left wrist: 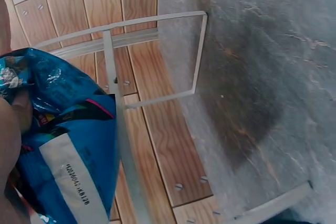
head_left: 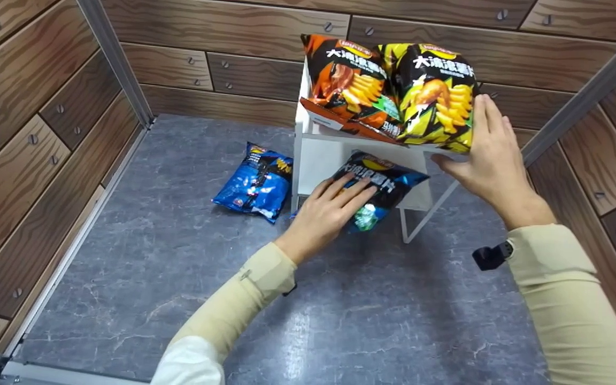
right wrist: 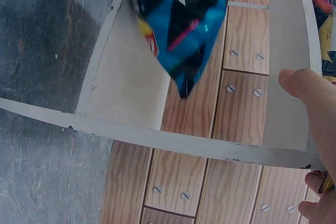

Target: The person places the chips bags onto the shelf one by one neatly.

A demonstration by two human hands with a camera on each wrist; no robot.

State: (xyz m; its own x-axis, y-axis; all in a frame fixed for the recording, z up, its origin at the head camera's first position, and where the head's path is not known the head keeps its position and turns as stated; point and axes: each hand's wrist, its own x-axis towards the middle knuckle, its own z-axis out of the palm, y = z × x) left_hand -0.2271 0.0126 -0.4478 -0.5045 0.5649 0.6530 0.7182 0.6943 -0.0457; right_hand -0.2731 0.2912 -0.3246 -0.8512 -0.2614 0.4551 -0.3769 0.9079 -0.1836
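Observation:
My left hand (head_left: 329, 214) grips a blue and black bag of chips (head_left: 377, 187) in front of the lower level of a small white shelf stand (head_left: 298, 160). In the left wrist view the same chip bag (left wrist: 79, 150) shows its back with a white printed label, and the thumb lies against it. At the stand's top right, my right hand (head_left: 495, 155) touches the side of a yellow and black chip bag (head_left: 436, 96) with extended fingers. Its thumb (right wrist: 299, 82) is spread apart below the top. An orange and black chip bag (head_left: 351, 85) leans beside the yellow one.
Another blue chip bag (head_left: 257, 182) lies on the grey marbled floor (head_left: 126, 267) left of the stand. An orange carton edge (head_left: 340, 120) runs along the top front. Wood-patterned walls (head_left: 233, 27) enclose the area, with metal posts (head_left: 115, 59) at the corners.

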